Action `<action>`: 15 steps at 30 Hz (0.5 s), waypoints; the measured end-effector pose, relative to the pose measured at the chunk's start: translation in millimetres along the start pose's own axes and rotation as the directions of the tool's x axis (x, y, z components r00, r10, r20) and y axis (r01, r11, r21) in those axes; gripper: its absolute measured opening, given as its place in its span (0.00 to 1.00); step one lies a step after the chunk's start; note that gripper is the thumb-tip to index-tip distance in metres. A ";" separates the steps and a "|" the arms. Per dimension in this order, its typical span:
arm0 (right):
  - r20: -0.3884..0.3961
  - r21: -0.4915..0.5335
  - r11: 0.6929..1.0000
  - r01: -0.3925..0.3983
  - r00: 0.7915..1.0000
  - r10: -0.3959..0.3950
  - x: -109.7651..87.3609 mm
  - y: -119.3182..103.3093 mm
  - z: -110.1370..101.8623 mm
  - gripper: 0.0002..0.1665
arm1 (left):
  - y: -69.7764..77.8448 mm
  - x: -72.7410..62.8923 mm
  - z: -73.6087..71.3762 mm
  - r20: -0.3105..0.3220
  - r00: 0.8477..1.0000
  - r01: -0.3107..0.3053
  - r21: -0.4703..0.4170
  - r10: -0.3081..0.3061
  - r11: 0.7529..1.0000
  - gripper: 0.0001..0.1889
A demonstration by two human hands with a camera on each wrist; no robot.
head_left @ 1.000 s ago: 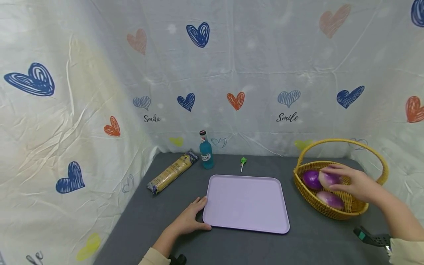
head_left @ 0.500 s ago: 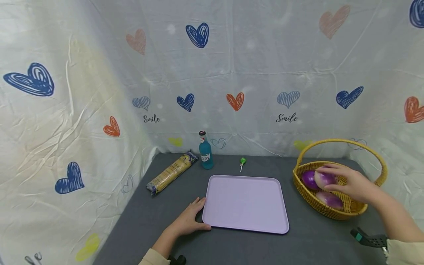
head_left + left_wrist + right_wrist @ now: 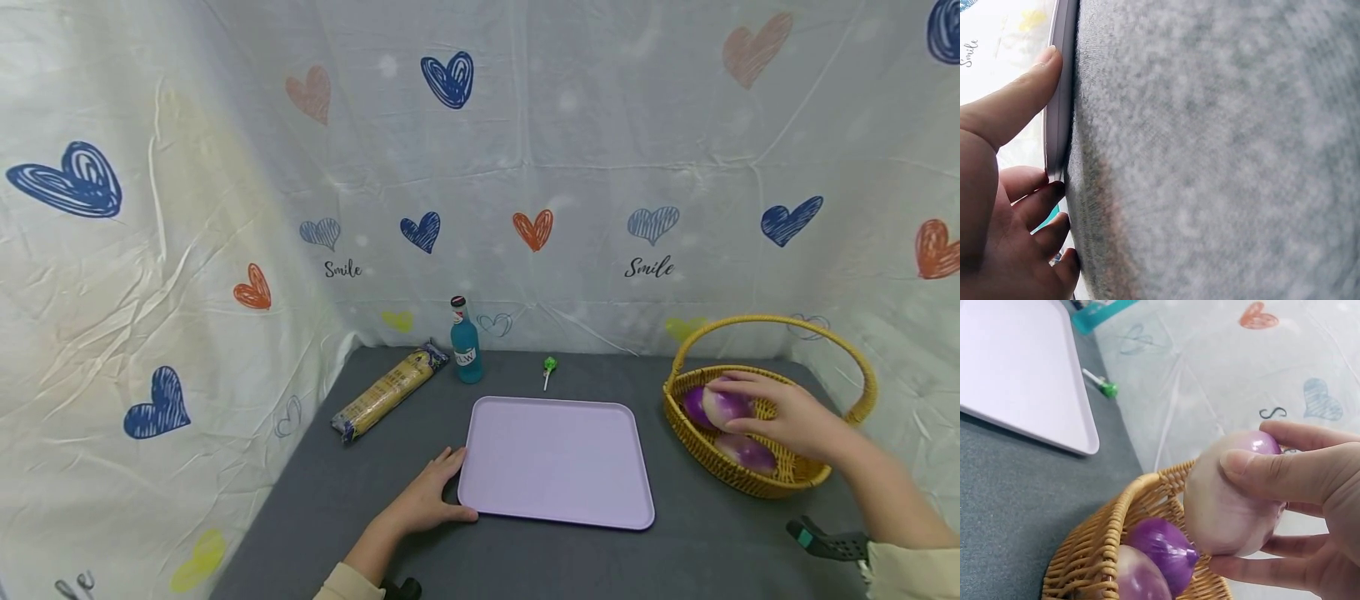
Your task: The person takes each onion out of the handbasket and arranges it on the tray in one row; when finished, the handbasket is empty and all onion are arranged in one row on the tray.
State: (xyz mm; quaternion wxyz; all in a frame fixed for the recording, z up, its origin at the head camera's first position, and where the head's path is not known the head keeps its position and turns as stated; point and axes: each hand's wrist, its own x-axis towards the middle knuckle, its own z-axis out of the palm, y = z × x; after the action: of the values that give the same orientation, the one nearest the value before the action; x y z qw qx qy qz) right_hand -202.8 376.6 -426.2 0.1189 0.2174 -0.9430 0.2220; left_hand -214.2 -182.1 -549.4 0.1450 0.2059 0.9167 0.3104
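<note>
In the head view, my right hand grips a purple-and-white onion over the wicker basket. The right wrist view shows the thumb across the pale side of this held onion and fingers behind and under it. A darker purple onion and another pale-purple onion lie in the basket. My left hand holds the near-left corner of a lilac tray, thumb along the front edge and fingers at the left side. In the left wrist view, the thumb presses the tray's edge.
A blue bottle stands at the back, beside a yellow noodle packet lying slantwise. A green lollipop lies behind the tray. The basket's tall handle arches above it. A heart-printed cloth hangs behind the grey table.
My right hand has shifted slightly left with the onion, which now covers more of the darker onion. The left hand stays at the tray corner.
</note>
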 end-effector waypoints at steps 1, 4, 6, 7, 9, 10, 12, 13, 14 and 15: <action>0.004 -0.009 1.000 -0.007 1.000 0.007 0.3 -1.0 -0.1 0.29 | 0.3 -0.2 -0.2 0.000 1.000 0.002 -0.003 -0.002 1.000 0.56; 0.020 -0.011 1.000 -0.028 0.999 0.028 1.2 -3.9 0.0 0.29 | 1.4 -0.7 -0.8 0.002 1.000 0.006 -0.009 -0.006 1.000 0.56; 0.030 0.001 0.999 -0.037 0.999 0.037 2.2 -5.8 0.2 0.29 | 1.9 -1.1 -1.0 0.001 1.000 0.009 -0.010 -0.009 1.000 0.56; 0.035 0.009 0.999 -0.039 0.999 0.038 2.7 -6.7 0.4 0.29 | 2.0 -1.2 -0.9 0.001 1.000 0.010 -0.011 -0.010 1.000 0.56; 0.037 0.020 0.999 -0.033 0.999 0.033 4.0 -8.3 1.0 0.29 | 2.0 -1.2 -0.7 0.000 1.000 0.010 -0.009 -0.010 1.000 0.56; 0.034 0.025 0.999 -0.027 0.999 0.027 4.6 -9.0 1.6 0.29 | 2.0 -1.3 -0.6 -0.001 1.000 0.012 -0.007 -0.012 1.000 0.56; 0.022 0.037 0.999 -0.009 1.000 0.008 6.0 -10.7 3.0 0.29 | 2.0 -1.3 -0.3 -0.001 1.000 0.015 -0.007 -0.015 1.000 0.56; 0.017 0.040 0.999 0.003 1.000 -0.003 6.5 -11.4 3.8 0.29 | 2.3 -1.4 -0.4 -0.001 1.000 0.017 -0.009 -0.017 1.000 0.56; 0.008 0.048 0.999 0.014 1.000 -0.015 7.2 -12.0 4.8 0.29 | 2.3 -1.5 -0.3 0.000 1.000 0.020 -0.008 -0.020 1.000 0.56; 0.000 0.052 0.998 0.024 1.000 -0.024 7.7 -12.6 5.7 0.30 | 2.5 -1.6 -0.4 0.000 1.000 0.022 -0.010 -0.022 1.000 0.56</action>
State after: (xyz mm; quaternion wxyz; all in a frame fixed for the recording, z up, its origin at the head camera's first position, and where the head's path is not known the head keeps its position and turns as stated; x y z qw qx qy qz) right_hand -204.4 361.0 -424.1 0.1154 0.2316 -0.9343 0.2452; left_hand -212.2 -181.3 -547.3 0.1493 0.1952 0.9173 0.3134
